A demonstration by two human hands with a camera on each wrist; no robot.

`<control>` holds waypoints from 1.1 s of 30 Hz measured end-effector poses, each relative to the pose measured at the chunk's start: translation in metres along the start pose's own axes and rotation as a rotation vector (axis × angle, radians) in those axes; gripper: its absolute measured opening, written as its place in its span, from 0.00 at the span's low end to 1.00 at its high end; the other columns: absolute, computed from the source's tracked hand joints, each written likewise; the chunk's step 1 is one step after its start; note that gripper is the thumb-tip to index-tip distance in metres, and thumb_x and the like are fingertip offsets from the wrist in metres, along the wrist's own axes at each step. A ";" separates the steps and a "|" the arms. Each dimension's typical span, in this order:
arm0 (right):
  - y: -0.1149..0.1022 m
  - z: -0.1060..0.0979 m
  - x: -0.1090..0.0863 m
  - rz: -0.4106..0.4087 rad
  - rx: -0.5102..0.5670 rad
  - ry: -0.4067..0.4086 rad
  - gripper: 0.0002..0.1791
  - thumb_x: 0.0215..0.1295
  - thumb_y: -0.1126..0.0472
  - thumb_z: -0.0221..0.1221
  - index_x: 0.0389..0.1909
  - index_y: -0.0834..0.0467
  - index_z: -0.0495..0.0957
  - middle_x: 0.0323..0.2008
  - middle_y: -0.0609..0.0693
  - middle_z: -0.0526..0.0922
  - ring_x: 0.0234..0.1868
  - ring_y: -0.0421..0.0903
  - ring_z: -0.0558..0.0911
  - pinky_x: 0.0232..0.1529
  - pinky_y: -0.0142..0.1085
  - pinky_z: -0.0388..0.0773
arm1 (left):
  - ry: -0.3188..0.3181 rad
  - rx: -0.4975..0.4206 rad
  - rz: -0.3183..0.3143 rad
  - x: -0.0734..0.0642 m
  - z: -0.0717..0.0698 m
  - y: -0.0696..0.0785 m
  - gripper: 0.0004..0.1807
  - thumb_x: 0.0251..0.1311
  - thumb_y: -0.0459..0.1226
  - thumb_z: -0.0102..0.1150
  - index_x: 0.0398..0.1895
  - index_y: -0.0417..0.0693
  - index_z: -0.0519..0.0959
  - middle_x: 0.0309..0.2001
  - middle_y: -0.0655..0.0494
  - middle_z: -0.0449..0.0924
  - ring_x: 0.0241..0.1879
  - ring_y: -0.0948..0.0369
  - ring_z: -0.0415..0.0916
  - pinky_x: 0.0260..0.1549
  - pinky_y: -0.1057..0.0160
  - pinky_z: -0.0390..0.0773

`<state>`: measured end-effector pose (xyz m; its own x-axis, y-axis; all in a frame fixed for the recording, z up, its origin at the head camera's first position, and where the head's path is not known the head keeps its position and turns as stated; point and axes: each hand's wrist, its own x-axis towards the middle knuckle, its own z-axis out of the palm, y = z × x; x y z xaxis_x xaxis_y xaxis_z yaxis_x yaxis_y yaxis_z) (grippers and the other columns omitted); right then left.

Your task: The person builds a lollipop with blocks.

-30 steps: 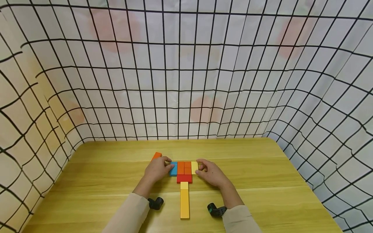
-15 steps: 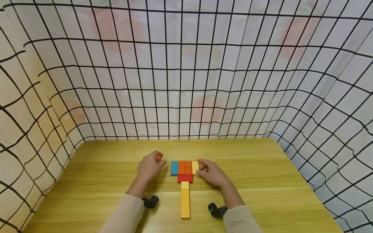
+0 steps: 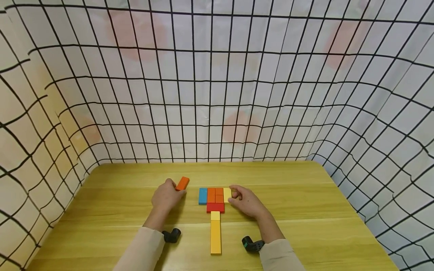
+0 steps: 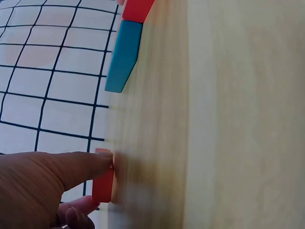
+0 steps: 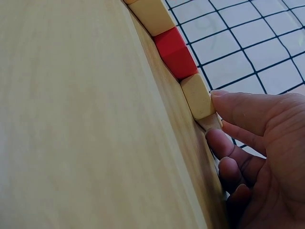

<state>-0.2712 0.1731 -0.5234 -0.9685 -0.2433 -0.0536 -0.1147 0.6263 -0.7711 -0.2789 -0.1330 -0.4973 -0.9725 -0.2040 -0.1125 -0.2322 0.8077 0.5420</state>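
Note:
On the wooden table (image 3: 291, 195) lies a flat figure of blocks: a blue block (image 3: 202, 196), orange blocks (image 3: 214, 195), a pale yellow block (image 3: 227, 194), a red block (image 3: 215, 207), and below it a small yellow square (image 3: 215, 215) and a long yellow bar (image 3: 215, 237). My left hand (image 3: 176, 189) pinches a loose orange block (image 3: 182, 183) left of the figure; the left wrist view shows my thumb on this orange block (image 4: 102, 183). My right hand (image 3: 233, 195) pinches the pale yellow block (image 5: 198, 95) at the figure's right end.
A white cloth with a black grid (image 3: 217, 94) walls in the table at the back and on both sides. Black wrist cameras (image 3: 171, 235) sit on both forearms. In the left wrist view, the blue block (image 4: 123, 56) lies a short way from the orange one.
My left hand left the blue block, moved left and took hold of the loose orange block. The right hand stayed on the pale yellow block.

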 end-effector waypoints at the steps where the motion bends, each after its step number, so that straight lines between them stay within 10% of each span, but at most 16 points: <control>1: 0.000 0.000 0.000 0.001 0.001 0.001 0.27 0.70 0.57 0.64 0.68 0.55 0.74 0.42 0.47 0.79 0.37 0.44 0.73 0.43 0.38 0.72 | -0.001 0.001 0.002 0.000 0.000 -0.001 0.24 0.58 0.51 0.69 0.46 0.44 0.76 0.38 0.46 0.83 0.29 0.53 0.76 0.23 0.59 0.69; 13: 0.000 0.001 -0.001 0.022 0.034 0.012 0.26 0.70 0.58 0.65 0.67 0.54 0.75 0.41 0.47 0.79 0.37 0.43 0.73 0.44 0.39 0.71 | -0.006 -0.071 0.036 0.002 0.005 0.000 0.23 0.59 0.48 0.70 0.53 0.47 0.81 0.47 0.47 0.87 0.32 0.56 0.78 0.25 0.61 0.70; 33: 0.002 0.001 0.002 0.007 0.057 0.009 0.26 0.69 0.57 0.65 0.67 0.54 0.75 0.41 0.47 0.79 0.37 0.44 0.73 0.43 0.38 0.72 | -0.058 -0.228 0.219 0.004 0.023 0.027 0.21 0.61 0.46 0.71 0.54 0.47 0.82 0.27 0.55 0.76 0.23 0.59 0.69 0.24 0.63 0.67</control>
<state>-0.2727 0.1731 -0.5261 -0.9713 -0.2318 -0.0538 -0.0950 0.5850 -0.8055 -0.2894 -0.0996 -0.5022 -0.9999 -0.0018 -0.0164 -0.0132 0.6829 0.7304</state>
